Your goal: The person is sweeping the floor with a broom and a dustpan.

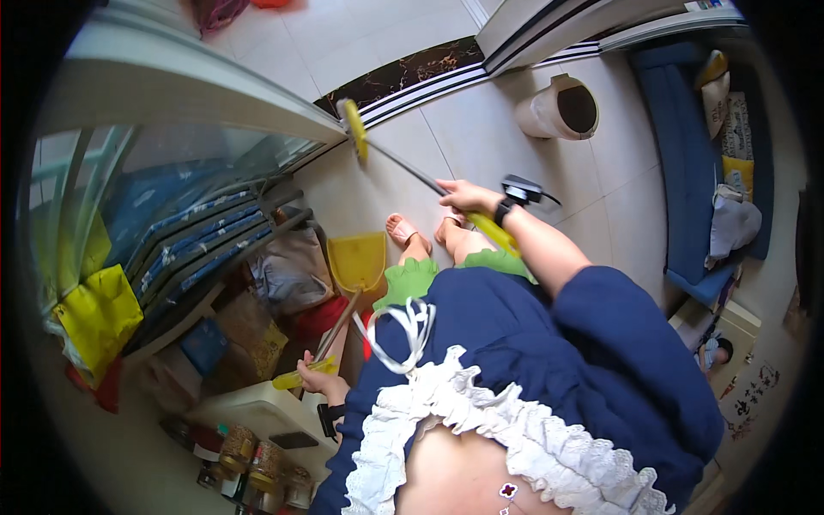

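Note:
My right hand [465,195] is closed around the metal handle of a broom [407,165], above its yellow grip. The yellow-and-white broom head [355,131] reaches the corner of the glass door frame and the sliding-door track, slightly blurred. Low on the left, my left hand [313,376] grips the yellow handle end of a long-handled dustpan [356,257]. The yellow pan is down by the floor, left of my sandalled feet [405,230]. Dirt on the floor or in the pan is too small to tell.
A beige waste bin [547,111] stands ahead to the right. Beyond it runs a blue sofa [685,174] with cushions. Folded chairs [199,248] and bags [293,267] crowd the left. Jars [264,460] and a phone [293,440] are near the white cabinet [257,407].

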`<move>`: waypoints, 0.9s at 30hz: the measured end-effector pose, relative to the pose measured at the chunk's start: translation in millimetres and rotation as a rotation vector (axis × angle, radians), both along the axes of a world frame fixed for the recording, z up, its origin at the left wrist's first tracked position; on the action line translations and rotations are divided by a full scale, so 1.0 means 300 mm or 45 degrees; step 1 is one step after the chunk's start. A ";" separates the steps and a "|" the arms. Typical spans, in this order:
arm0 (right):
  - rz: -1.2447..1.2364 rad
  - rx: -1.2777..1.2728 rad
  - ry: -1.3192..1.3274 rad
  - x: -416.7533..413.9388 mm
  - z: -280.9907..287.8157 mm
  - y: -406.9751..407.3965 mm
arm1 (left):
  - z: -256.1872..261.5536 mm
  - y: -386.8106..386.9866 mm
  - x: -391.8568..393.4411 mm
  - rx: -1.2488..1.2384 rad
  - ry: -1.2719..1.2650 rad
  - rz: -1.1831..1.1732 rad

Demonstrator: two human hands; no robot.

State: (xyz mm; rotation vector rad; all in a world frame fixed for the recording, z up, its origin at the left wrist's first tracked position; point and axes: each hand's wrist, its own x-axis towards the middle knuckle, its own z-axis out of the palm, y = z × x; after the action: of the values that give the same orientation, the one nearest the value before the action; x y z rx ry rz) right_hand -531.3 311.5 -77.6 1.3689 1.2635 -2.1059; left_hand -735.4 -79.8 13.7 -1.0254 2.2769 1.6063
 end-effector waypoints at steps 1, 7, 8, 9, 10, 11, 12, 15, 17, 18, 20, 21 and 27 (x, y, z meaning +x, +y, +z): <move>-0.002 -0.080 -0.058 -0.043 0.006 0.027 | 0.005 0.021 0.012 -0.004 0.010 -0.010; -0.370 -0.297 -0.106 0.175 0.050 0.223 | 0.027 0.042 0.055 0.012 -0.038 0.013; -0.404 -0.288 -0.122 0.243 0.049 0.233 | 0.044 0.089 0.065 -0.014 0.019 0.104; -0.441 -0.272 -0.137 0.316 0.053 0.248 | 0.045 0.112 0.066 -0.012 0.022 0.091; -0.486 -0.241 -0.163 0.375 0.049 0.252 | 0.044 0.121 0.059 -0.044 0.058 0.079; -0.531 -0.210 -0.188 0.429 0.049 0.253 | 0.048 0.129 0.059 -0.075 0.094 0.067; -0.577 -0.171 -0.216 0.472 0.072 0.256 | 0.068 0.171 0.067 -0.076 0.102 0.059; -0.713 -0.013 -0.382 0.610 0.088 0.233 | 0.085 0.286 0.065 -0.104 0.125 0.003; -0.669 0.082 -0.444 0.662 0.096 0.213 | 0.082 0.291 0.047 -0.107 0.105 -0.043; -0.696 0.108 -0.418 0.669 0.140 0.202 | 0.103 0.303 0.052 -0.145 0.100 -0.030; -0.663 0.189 -0.366 0.716 0.200 0.162 | 0.118 0.321 0.061 -0.119 0.107 -0.040; -0.648 0.232 -0.340 0.743 0.223 0.138 | 0.123 0.338 0.065 -0.092 0.104 -0.043; -0.847 0.007 0.024 0.720 0.216 0.180 | 0.112 0.448 0.096 -0.066 0.071 -0.158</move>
State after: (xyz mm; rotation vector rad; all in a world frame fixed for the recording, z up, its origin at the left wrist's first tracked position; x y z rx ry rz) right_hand -315.3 365.5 -12.8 1.9768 0.8871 -2.5214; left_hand -706.5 54.6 47.4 -0.8420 2.3790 1.5527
